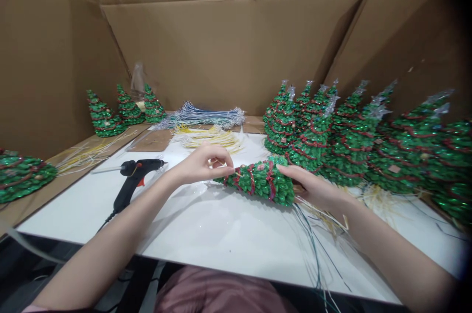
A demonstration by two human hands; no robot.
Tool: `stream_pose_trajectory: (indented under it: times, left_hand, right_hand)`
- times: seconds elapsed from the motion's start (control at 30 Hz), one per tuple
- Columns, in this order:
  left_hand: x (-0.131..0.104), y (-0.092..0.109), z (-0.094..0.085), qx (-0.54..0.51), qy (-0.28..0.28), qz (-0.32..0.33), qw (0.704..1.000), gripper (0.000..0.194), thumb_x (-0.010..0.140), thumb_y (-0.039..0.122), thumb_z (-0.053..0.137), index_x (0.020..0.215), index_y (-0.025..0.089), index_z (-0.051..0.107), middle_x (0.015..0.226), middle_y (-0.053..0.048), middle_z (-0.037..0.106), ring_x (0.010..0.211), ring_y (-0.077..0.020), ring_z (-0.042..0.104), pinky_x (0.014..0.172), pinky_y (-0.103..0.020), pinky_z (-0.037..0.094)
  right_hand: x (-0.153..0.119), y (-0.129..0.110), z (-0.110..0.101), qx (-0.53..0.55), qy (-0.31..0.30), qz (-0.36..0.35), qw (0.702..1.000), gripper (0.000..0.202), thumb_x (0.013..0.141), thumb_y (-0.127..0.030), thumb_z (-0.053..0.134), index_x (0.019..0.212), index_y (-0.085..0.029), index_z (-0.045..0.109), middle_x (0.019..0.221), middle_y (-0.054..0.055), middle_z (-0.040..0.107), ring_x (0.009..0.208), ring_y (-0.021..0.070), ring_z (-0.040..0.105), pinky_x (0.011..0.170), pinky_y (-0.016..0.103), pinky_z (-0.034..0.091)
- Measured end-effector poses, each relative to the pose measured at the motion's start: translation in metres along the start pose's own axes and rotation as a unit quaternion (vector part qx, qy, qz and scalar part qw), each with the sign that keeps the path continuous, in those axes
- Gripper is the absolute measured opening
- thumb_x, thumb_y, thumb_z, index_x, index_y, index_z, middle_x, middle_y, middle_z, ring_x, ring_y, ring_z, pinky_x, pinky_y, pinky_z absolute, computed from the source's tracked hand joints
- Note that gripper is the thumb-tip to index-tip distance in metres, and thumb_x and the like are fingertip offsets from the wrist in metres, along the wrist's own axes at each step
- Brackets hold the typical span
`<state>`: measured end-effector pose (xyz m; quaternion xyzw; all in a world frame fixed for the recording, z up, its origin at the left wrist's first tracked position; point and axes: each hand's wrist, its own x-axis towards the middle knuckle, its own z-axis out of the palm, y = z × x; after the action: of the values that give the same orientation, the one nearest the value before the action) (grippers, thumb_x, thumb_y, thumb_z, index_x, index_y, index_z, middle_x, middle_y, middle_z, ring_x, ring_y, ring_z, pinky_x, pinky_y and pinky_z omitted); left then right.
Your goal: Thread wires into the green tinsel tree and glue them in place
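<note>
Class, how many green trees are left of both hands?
4: a first tree at the left edge, cut off; a second tree, third tree and fourth tree, left to right farther back. More may be hidden.

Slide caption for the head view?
Right hand holds a decorated tree sideways over a white table, left hand near its tip; glue gun at left, star-topped trees at right.

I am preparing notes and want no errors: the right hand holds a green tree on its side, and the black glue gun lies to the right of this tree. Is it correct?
Not quite: the black glue gun lies to the left of the green tree, as the head view shows. The right hand does hold that tree on its side.
</note>
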<state>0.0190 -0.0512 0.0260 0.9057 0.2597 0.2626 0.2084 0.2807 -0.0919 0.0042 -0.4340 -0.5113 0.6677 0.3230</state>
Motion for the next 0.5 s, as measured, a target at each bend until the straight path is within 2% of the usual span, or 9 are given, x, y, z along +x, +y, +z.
stream_pose_trajectory:
  times: [0.1,0.37,0.5]
  left_hand:
    - [0.0001,0.0002,0.0003,-0.003,0.0,-0.001,1.0,0.02,0.083,0.03,0.059,0.074,0.014,0.066,0.068,-0.002,0.064,0.062,-0.009,0.05,0.055,-0.019,0.036]
    - [-0.0003,-0.0003,-0.0005,0.0,-0.001,0.001,1.0,0.019,0.083,0.03,0.059,0.075,0.014,0.066,0.068,-0.001,0.064,0.061,-0.0085,0.049,0.056,-0.02,0.036]
    - [-0.0002,-0.0015,-0.0006,-0.002,-0.004,0.0,1.0,0.02,0.083,0.031,0.059,0.075,0.014,0.066,0.07,-0.002,0.065,0.061,-0.0087,0.05,0.056,-0.02,0.036]
  right_hand:
    - [-0.0006,-0.0017,0.0022,0.022,0.005,0.003,1.0,0.037,0.061,-0.053,0.075,0.067,-0.019,0.062,0.064,-0.002,0.063,0.053,0.01,0.052,0.046,0.021,0.033]
    - [0.0,-0.002,0.0014,0.019,0.0,-0.004,1.0,0.037,0.062,-0.05,0.076,0.06,-0.018,0.058,0.058,-0.003,0.059,0.051,0.0101,0.048,0.045,0.023,0.03]
    - [-0.0007,0.0,0.0003,0.024,0.009,-0.002,1.0,0.041,0.062,-0.048,0.076,0.054,-0.019,0.049,0.044,-0.007,0.045,0.042,0.007,0.036,0.041,0.022,0.024]
